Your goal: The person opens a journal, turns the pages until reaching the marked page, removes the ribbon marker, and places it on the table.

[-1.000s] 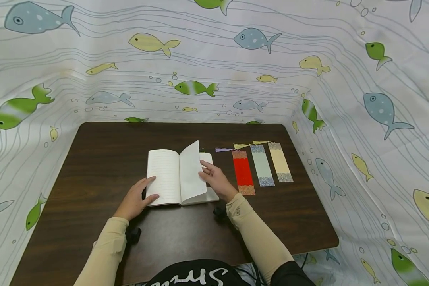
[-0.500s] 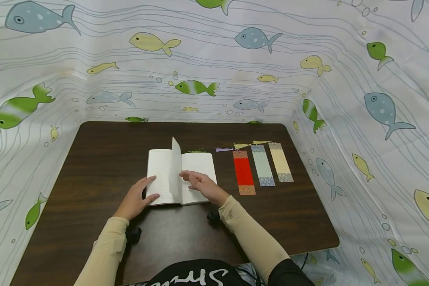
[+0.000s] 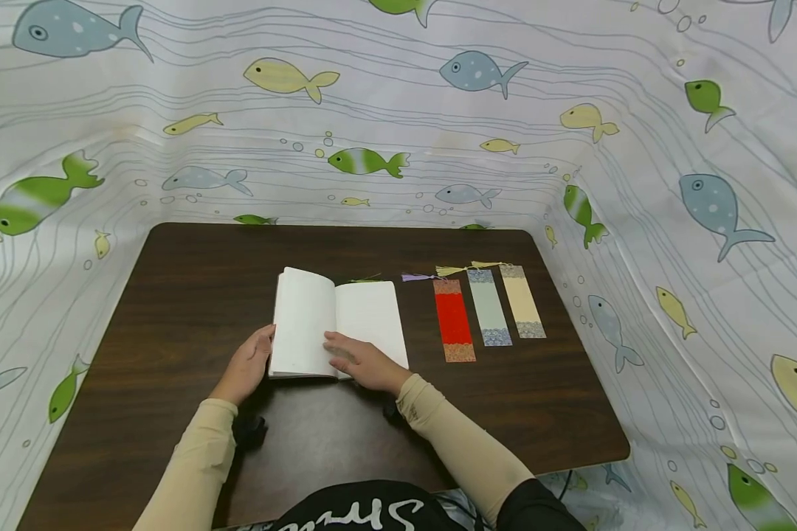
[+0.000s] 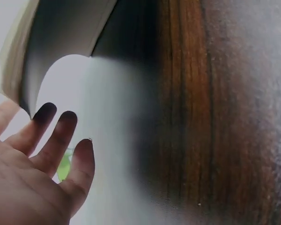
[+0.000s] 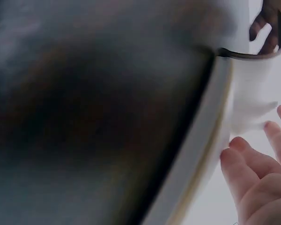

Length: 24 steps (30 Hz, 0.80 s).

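Our notebook (image 3: 335, 321) lies open mid-table (image 3: 173, 295). Our left hand (image 3: 247, 366) touches its left edge with relaxed fingers; our right hand (image 3: 361, 363) presses flat on the pages, fingers straight

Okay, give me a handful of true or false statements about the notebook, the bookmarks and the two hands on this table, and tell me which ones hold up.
1. The notebook lies open on the table. True.
2. The right hand rests on the red bookmark. False: it lies flat on the notebook's pages near the lower edge, apart from the bookmark.
3. Three bookmarks lie side by side to the right of the notebook: red, pale blue bookmark and cream bookmark. True.
4. The left hand is lifted well clear of the notebook. False: it is at the notebook's left edge.
5. The red bookmark is tucked between the pages. False: it lies on the table.
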### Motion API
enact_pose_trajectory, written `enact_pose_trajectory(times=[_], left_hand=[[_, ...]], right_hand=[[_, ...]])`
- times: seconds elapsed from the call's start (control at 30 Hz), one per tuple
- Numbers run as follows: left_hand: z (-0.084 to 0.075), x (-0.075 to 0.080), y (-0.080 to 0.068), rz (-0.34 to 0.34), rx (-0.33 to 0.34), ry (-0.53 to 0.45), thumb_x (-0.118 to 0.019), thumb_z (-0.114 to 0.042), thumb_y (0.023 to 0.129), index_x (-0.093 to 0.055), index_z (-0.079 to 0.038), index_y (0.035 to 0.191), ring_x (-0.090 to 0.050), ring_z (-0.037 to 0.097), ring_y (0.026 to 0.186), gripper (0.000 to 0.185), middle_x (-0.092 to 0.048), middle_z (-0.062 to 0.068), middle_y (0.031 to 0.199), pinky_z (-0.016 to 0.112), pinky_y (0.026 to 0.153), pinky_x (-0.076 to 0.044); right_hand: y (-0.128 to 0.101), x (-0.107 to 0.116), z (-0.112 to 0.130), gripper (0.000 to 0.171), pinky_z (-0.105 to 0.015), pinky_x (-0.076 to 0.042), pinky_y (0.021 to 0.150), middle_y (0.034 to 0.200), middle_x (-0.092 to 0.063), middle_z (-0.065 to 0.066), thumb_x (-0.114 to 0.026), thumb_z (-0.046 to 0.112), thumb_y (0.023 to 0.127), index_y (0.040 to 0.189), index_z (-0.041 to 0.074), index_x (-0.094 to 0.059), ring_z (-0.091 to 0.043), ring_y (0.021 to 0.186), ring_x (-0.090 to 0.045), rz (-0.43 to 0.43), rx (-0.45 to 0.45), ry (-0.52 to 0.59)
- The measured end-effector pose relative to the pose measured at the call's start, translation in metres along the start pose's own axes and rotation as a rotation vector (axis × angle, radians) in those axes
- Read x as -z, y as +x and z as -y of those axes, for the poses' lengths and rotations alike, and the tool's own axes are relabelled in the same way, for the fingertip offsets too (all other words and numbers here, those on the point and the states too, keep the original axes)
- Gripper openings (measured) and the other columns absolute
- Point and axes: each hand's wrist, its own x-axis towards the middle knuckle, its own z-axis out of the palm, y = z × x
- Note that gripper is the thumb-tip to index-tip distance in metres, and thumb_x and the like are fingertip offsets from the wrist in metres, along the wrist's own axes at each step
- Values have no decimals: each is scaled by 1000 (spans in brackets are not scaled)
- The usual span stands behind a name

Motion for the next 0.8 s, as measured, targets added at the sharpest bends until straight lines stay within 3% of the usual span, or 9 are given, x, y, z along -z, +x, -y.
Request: enact_pose_trajectory(times=[0.17,0.33,0.43,0.6,0.8], left_hand=[[0,-1,2,33,8,66,-49,-31,109,-37,12,150,-33,52,141,60,-37,34,152,66,112,-27],[1,-5,5,52,44,157,-66,-36,101,-32,9,153,-35,52,141,77,-36,34,154,65,111,-30],[2,-7,5,58,52,157,-68,-36,99,-24,6,157,-33,52,141,83,-33,35,155,66,111,-30],[2,-8,4,57,32,144,-68,-36,99,-14,-5,162,-34,54,140,89,-32,35,155,70,107,-31],[4,-7,4,59,-1,164,-68,-32,100,-27,-7,160,-31,51,144,77,-31,28,160,68,111,-29]], right_hand=[[-3,-3,-2,49,-29,-27,119,165,-28,10,-51,37,107,151,15,-50,-6,150,-26,10,11,-98],[-5,6,-5,48,-30,-28,119,165,-32,2,-55,30,107,150,11,-51,-13,150,-30,25,9,-173],[-8,17,-13,49,-32,-28,120,163,-36,-6,-61,26,104,149,8,-51,-20,149,-33,26,-22,-246],[-20,43,-41,62,-41,-24,122,164,-32,-14,-69,25,98,152,5,-45,-28,152,-26,75,-109,-414],[-37,69,-68,87,-56,-25,119,167,-25,-8,-85,28,84,157,10,-40,-30,154,-20,45,-262,-352]])
